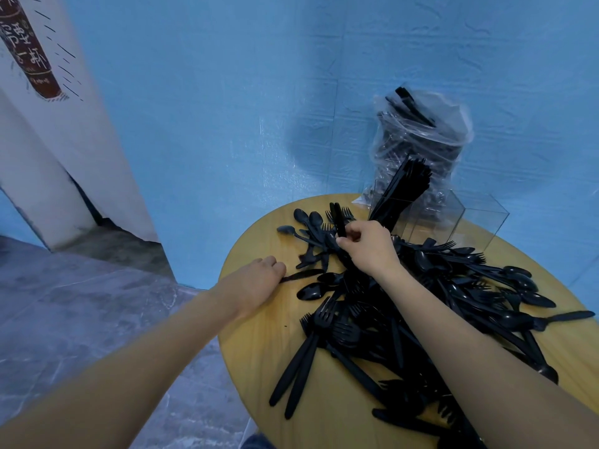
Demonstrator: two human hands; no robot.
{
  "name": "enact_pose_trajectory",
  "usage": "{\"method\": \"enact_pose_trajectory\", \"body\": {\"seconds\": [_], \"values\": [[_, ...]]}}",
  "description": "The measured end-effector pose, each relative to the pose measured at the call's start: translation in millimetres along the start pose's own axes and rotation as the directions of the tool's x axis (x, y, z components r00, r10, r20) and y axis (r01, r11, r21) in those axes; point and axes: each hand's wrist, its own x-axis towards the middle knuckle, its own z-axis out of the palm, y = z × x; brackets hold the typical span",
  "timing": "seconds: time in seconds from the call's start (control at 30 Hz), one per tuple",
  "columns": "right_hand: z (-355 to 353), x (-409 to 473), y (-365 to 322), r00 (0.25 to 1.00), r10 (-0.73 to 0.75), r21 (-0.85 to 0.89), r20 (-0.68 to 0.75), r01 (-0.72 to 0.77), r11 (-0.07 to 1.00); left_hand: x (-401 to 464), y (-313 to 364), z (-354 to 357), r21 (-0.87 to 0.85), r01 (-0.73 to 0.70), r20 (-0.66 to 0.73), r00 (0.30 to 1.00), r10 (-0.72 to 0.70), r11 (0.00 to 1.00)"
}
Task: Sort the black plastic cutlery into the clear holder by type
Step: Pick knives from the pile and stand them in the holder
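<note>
Head view, right hand (368,246) gripping upright knives (337,222), handles up.

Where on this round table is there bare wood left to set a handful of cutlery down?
Bare wood shows along the table's near-left edge, between the left hand and the two long forks. A smaller patch lies left of the clear holder. The cutlery pile crowds the middle and right.

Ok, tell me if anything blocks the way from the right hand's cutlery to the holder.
Nothing visible does. The right hand grips a few black pieces above the pile. The clear holder stands just beyond, with open air between. Its left compartment already holds cutlery; the other compartments look empty.
</note>
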Motion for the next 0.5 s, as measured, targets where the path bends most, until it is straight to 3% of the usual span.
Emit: {"method": "enact_pose_trajectory", "body": {"seconds": [0.13,0.33,0.5], "values": [[0,-3,-2,1.000,-0.005,-0.006,0.005,0.005,1.000,-3,0,2,-0.052,0.008,-0.028,1.000,-0.010,0.999],[-2,-5,-4,1.000,-0.008,-0.024,0.005,0.008,1.000,-22,-6,0,-0.280,-0.040,-0.131,0.991,0.003,0.959],[-2,-5,-4,1.000,-0.006,-0.013,0.029,0.006,1.000,-28,-4,-9,-0.616,-0.050,-0.225,0.968,-0.115,0.786]]}}
